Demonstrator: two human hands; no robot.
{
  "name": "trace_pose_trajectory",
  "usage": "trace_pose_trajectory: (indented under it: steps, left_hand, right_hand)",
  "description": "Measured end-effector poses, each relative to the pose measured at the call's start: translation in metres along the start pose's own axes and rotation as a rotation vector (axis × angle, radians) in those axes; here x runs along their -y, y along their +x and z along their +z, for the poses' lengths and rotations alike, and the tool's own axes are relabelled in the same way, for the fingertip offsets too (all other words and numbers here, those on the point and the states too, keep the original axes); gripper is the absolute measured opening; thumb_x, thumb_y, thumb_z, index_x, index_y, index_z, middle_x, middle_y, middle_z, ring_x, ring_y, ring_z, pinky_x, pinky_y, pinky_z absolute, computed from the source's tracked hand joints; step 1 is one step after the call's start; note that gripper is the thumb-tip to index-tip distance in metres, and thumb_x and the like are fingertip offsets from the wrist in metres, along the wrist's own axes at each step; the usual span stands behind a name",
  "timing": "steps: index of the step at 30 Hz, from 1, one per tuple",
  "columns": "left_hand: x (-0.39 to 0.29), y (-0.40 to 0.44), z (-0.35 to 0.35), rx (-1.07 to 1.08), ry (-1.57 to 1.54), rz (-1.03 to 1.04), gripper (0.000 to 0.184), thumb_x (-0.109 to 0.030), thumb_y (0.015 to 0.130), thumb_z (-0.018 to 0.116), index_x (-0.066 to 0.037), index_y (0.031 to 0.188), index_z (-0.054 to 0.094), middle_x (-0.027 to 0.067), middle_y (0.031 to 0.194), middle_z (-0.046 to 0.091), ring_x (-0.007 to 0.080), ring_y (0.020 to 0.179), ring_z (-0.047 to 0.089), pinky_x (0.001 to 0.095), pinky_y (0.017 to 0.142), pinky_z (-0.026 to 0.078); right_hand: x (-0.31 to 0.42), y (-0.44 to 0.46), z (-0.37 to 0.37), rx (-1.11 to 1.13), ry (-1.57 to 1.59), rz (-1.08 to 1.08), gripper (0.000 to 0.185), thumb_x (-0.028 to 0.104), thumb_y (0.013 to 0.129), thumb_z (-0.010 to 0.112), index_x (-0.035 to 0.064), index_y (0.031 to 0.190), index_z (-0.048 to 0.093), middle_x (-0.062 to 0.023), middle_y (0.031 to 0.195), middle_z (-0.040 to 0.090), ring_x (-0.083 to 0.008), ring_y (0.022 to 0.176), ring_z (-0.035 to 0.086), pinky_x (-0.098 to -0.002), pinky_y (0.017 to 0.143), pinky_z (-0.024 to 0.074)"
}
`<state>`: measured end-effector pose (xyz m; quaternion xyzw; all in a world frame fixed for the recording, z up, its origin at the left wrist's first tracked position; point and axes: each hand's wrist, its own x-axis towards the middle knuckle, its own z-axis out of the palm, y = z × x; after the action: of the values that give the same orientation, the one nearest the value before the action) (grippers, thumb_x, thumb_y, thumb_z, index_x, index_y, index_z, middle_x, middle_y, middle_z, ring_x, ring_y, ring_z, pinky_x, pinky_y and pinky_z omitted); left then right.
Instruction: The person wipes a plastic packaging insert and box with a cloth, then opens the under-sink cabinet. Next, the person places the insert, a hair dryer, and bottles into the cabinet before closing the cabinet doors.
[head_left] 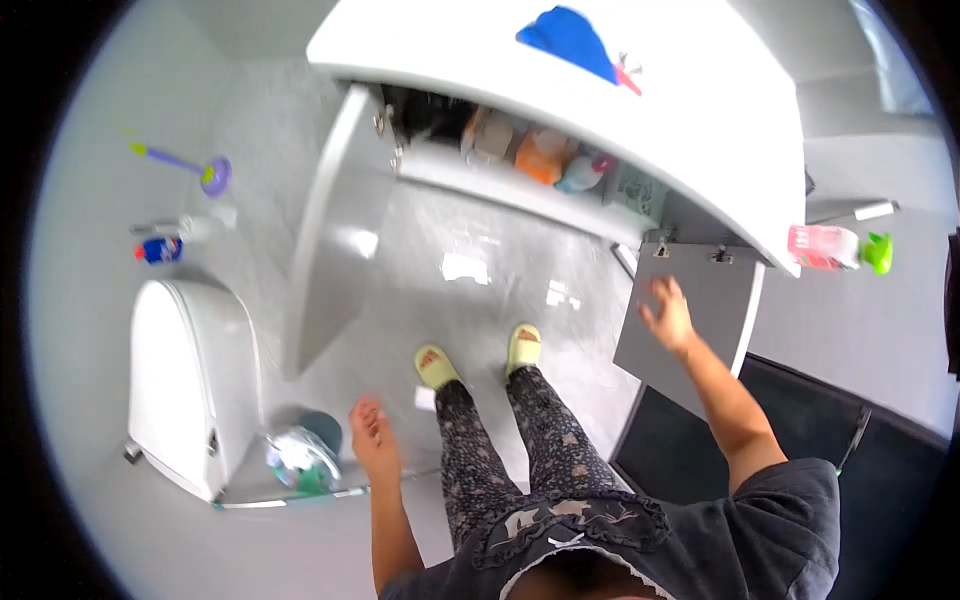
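My right hand [668, 313] is in front of the inner face of the right cabinet door [690, 300], its fingers apart and nothing in them. Whether it touches the door I cannot tell. Lower down on the left, my left hand [374, 435] hangs over the floor with its fingers curled; if it holds anything, that is hidden. The left cabinet door [335, 230] stands open too. Inside the cabinet are an orange pack [541, 158], a light blue item with a pink top [583, 172], a patterned box [636, 191] and dark things [430, 115].
A blue cloth [570, 40] lies on the white countertop [450, 45]. A pink bottle with a green top [825, 247] is at its right end. On the left are a toilet [175, 385], a bin [302, 455], a purple brush [214, 177] and a blue bottle [162, 250].
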<state>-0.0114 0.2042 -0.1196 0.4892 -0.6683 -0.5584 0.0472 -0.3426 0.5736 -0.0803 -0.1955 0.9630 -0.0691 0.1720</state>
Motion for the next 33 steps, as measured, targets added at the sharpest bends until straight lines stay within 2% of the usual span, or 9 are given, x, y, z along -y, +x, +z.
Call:
trace_pose_trajectory:
  steps: [5, 9, 12, 14, 16, 21, 23, 28, 33]
  left_hand:
    - [-0.093, 0.025, -0.086, -0.292, 0.179, 0.349, 0.042, -0.012, 0.086, 0.056, -0.004, 0.126, 0.046, 0.0140, 0.110, 0.055, 0.0239, 0.099, 0.054, 0.0348, 0.081, 0.045]
    - [-0.110, 0.074, -0.105, -0.270, 0.603, 0.583, 0.044, -0.016, 0.085, 0.058, -0.002, 0.125, 0.048, 0.0179, 0.112, 0.056, 0.0298, 0.102, 0.054, 0.0419, 0.083, 0.044]
    - [-0.111, 0.099, -0.097, -0.130, 0.712, 0.554, 0.044, -0.027, 0.083, 0.060, -0.002, 0.119, 0.054, 0.0189, 0.109, 0.058, 0.0338, 0.105, 0.053, 0.0458, 0.087, 0.041]
    - [-0.133, 0.104, -0.082, 0.113, 0.969, 0.180, 0.046, -0.036, 0.079, 0.063, -0.003, 0.112, 0.059, 0.0169, 0.105, 0.061, 0.0342, 0.106, 0.053, 0.0450, 0.087, 0.041]
    - [-0.129, 0.111, -0.076, 0.104, 1.009, 0.242, 0.046, -0.038, 0.079, 0.063, -0.004, 0.109, 0.059, 0.0163, 0.102, 0.062, 0.0347, 0.102, 0.055, 0.0456, 0.086, 0.041]
    - [-0.142, 0.101, -0.079, 0.040, 1.284, 0.332, 0.046, -0.038, 0.079, 0.062, -0.005, 0.110, 0.059, 0.0157, 0.098, 0.064, 0.0342, 0.094, 0.059, 0.0465, 0.081, 0.044]
    - [-0.139, 0.102, -0.078, 0.035, 1.340, 0.318, 0.046, -0.037, 0.079, 0.061, -0.007, 0.114, 0.056, 0.0152, 0.100, 0.064, 0.0317, 0.096, 0.061, 0.0449, 0.081, 0.046]
    - [-0.160, 0.092, -0.063, 0.036, 1.368, 0.125, 0.046, -0.035, 0.079, 0.060, -0.008, 0.116, 0.055, 0.0150, 0.106, 0.064, 0.0299, 0.101, 0.061, 0.0419, 0.084, 0.047]
    - [-0.173, 0.081, -0.049, -0.007, 1.327, -0.015, 0.043, -0.032, 0.080, 0.059, -0.008, 0.116, 0.055, 0.0145, 0.109, 0.063, 0.0307, 0.103, 0.060, 0.0405, 0.087, 0.047]
  right_hand:
    - [0.012, -0.139, -0.078, -0.231, -0.055, 0.179, 0.029, 0.012, 0.071, 0.068, 0.0062, 0.099, 0.062, -0.0136, 0.097, 0.058, -0.0335, 0.094, 0.055, -0.0413, 0.083, 0.0454]
    - [-0.036, -0.204, -0.090, -0.310, -0.037, 0.651, 0.042, 0.020, 0.076, 0.066, 0.0076, 0.115, 0.054, -0.0142, 0.110, 0.054, -0.0323, 0.107, 0.050, -0.0428, 0.089, 0.0425]
    - [-0.055, -0.229, -0.083, -0.192, -0.005, 0.919, 0.053, 0.031, 0.077, 0.065, 0.0096, 0.123, 0.050, -0.0137, 0.118, 0.052, -0.0313, 0.113, 0.047, -0.0429, 0.093, 0.0413]
    - [-0.059, -0.233, -0.076, -0.119, 0.020, 0.995, 0.059, 0.036, 0.076, 0.066, 0.0106, 0.126, 0.049, -0.0117, 0.123, 0.051, -0.0296, 0.118, 0.045, -0.0424, 0.096, 0.0402]
    - [-0.059, -0.228, -0.073, -0.026, 0.075, 1.061, 0.059, 0.038, 0.075, 0.066, 0.0117, 0.126, 0.050, -0.0100, 0.124, 0.052, -0.0278, 0.119, 0.045, -0.0421, 0.096, 0.0401]
    - [-0.062, -0.218, -0.061, 0.021, 0.087, 1.028, 0.055, 0.036, 0.077, 0.065, 0.0115, 0.124, 0.050, -0.0099, 0.119, 0.054, -0.0270, 0.116, 0.047, -0.0418, 0.094, 0.0409]
    - [-0.067, -0.216, -0.066, -0.154, 0.051, 1.011, 0.057, 0.033, 0.076, 0.067, 0.0103, 0.124, 0.049, -0.0119, 0.116, 0.054, -0.0285, 0.112, 0.048, -0.0424, 0.093, 0.0419]
    - [-0.098, -0.209, -0.072, -0.166, 0.126, 1.103, 0.058, 0.030, 0.074, 0.068, 0.0080, 0.124, 0.049, -0.0161, 0.114, 0.052, -0.0334, 0.110, 0.047, -0.0417, 0.092, 0.0426]
    - [-0.143, -0.157, -0.126, -0.494, 0.225, 0.835, 0.057, 0.028, 0.074, 0.069, 0.0041, 0.122, 0.050, -0.0195, 0.116, 0.052, -0.0358, 0.110, 0.047, -0.0421, 0.095, 0.0394]
